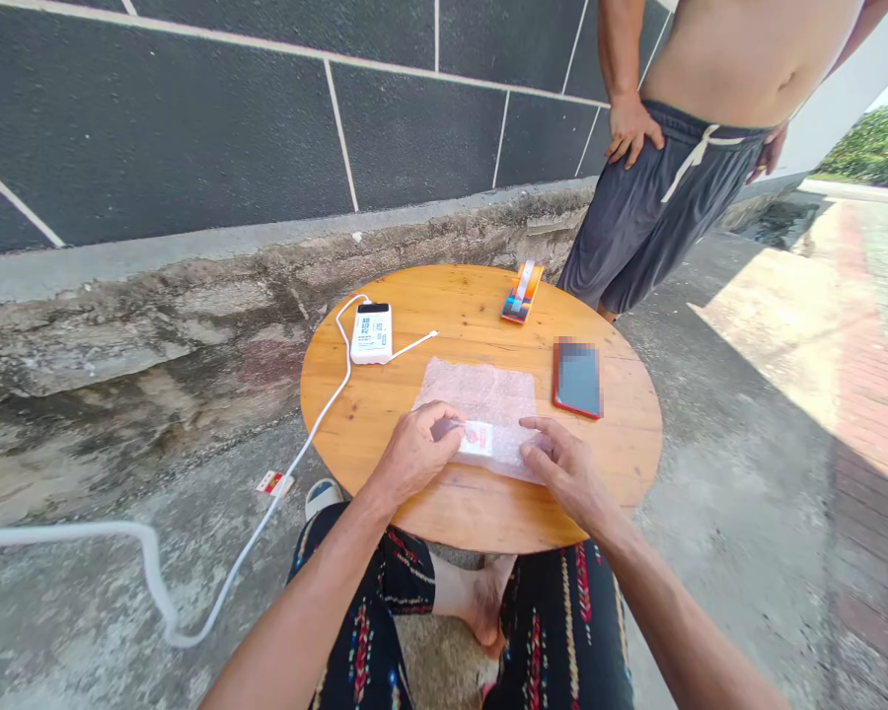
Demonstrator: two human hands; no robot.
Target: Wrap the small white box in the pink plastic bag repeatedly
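A sheet of pinkish bubble wrap lies on the round wooden table. On its near part is a small white box with red print. My left hand is at the box's left end, its thumb and fingers pinching there on the box or the wrap's edge. My right hand rests at the right edge of the bubble wrap, thumb and index finger apart, a short way from the box.
A white power bank with a white cable stands at the back left. An orange and blue packet lies at the back, a red-edged phone at the right. A person in grey shorts stands behind the table.
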